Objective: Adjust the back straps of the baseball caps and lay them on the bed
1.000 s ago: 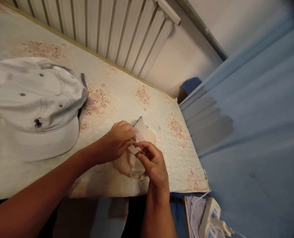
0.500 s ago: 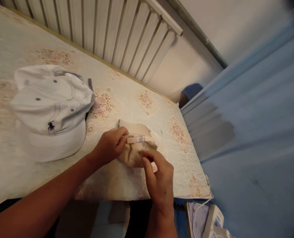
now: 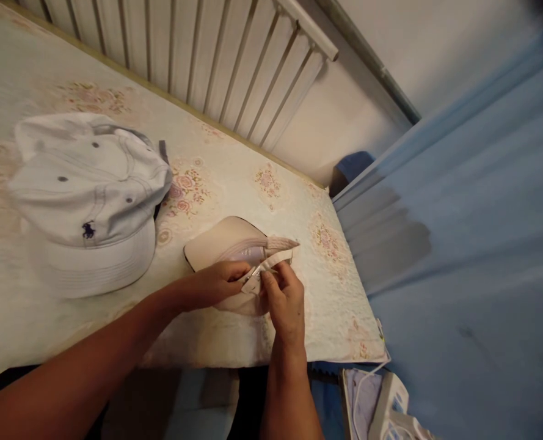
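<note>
A beige cap (image 3: 216,247) lies on the flowered mattress (image 3: 234,183), its brim pointing left and its back strap toward me. My left hand (image 3: 216,284) pinches one end of the cap's strap (image 3: 264,269). My right hand (image 3: 284,302) pinches the same strap from the other side, fingers closed on it. Both hands meet right over the rear of the cap.
A white cap (image 3: 88,195) with a small dark logo sits to the left on the mattress. A white railing (image 3: 216,67) runs along the far edge. A blue curtain (image 3: 473,244) hangs at the right. A white device with a cable (image 3: 390,409) lies at the bottom right.
The beige cap has been turned so its brim now points left. Both hands have come together again on the strap at the cap's rear.
</note>
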The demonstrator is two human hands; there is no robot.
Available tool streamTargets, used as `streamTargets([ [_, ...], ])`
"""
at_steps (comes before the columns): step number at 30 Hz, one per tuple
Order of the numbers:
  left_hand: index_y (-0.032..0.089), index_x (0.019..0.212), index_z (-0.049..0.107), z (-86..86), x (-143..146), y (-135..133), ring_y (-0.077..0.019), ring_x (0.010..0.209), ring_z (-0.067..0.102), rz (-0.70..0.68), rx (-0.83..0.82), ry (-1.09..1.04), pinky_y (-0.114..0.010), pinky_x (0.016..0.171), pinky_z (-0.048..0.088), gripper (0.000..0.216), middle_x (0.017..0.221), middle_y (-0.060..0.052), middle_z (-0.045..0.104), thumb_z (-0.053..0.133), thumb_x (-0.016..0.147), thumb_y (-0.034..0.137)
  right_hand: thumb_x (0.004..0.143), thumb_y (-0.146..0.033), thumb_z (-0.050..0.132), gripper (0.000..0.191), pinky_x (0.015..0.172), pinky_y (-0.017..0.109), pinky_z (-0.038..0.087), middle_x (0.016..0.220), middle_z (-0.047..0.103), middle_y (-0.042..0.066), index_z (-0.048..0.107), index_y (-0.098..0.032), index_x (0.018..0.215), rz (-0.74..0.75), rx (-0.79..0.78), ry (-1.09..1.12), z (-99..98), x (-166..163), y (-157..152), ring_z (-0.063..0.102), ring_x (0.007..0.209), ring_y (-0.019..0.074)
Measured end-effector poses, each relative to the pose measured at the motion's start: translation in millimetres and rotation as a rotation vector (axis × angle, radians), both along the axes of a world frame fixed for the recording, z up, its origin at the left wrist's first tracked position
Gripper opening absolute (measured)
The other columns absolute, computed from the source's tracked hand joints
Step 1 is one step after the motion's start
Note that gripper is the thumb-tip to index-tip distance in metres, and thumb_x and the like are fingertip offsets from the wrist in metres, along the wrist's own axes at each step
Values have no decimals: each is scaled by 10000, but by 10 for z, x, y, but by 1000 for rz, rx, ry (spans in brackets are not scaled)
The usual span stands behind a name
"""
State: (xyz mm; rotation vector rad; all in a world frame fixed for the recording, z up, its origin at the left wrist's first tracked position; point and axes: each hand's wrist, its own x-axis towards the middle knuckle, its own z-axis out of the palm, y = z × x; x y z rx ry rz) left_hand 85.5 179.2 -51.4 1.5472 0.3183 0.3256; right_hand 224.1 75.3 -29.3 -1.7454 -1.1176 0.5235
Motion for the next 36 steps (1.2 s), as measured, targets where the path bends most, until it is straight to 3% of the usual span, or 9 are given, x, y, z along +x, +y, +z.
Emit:
streamTargets([
  [3, 166, 914, 625, -59, 23, -34, -133, 646, 522, -29, -235, -6, -225, 549, 346, 211, 788, 5, 611, 626, 786, 334, 817, -320, 589, 125, 520, 238, 373, 566, 528, -59, 614, -199, 838, -33, 38, 86, -24, -17, 2, 466, 512, 115],
  [8, 158, 936, 642, -102, 65, -11, -147, 665, 584, -19, -593, -130, -237, 578, 415, 259, 830, -29, 657, 699, 689, 211, 789, -296, 632, 153, 576, 245, 418, 673, 562, -29, 641, -193, 900, -212, 134, 10, -34, -75, -13, 494, 596, 121],
  [15, 140, 989, 672, -110, 120, 32, -173, 791, 642, -46, -872, -273, -280, 749, 499, 271, 902, -80, 694, 715, 734, 222, 772, -302, 631, 116, 478, 213, 360, 603, 533, -52, 613, -188, 786, -30, 6, 284, -47, -77, 17, 455, 513, 94],
  [27, 142, 999, 673, -350, 176, 38, -170, 784, 639, 33, -791, -270, -282, 718, 495, 290, 931, -92, 697, 756, 754, 273, 742, -335, 677, 168, 469, 212, 364, 582, 529, -53, 611, -181, 759, -58, -59, 268, -135, -97, 46, 466, 503, 96],
  [33, 148, 983, 664, -386, 180, 47, -169, 817, 631, 114, -741, -274, -278, 727, 491, 310, 925, -70, 685, 777, 723, 274, 709, -238, 704, 165, 579, 233, 439, 650, 526, -53, 630, -187, 846, -98, 11, -29, -93, -174, 45, 490, 586, 106],
  [36, 148, 962, 667, -381, 179, 49, -165, 807, 635, 144, -748, -277, -285, 749, 494, 299, 909, -65, 692, 781, 716, 274, 733, -205, 677, 189, 629, 246, 470, 732, 577, -29, 645, -196, 919, -40, 39, -121, -109, -162, 34, 532, 634, 116],
])
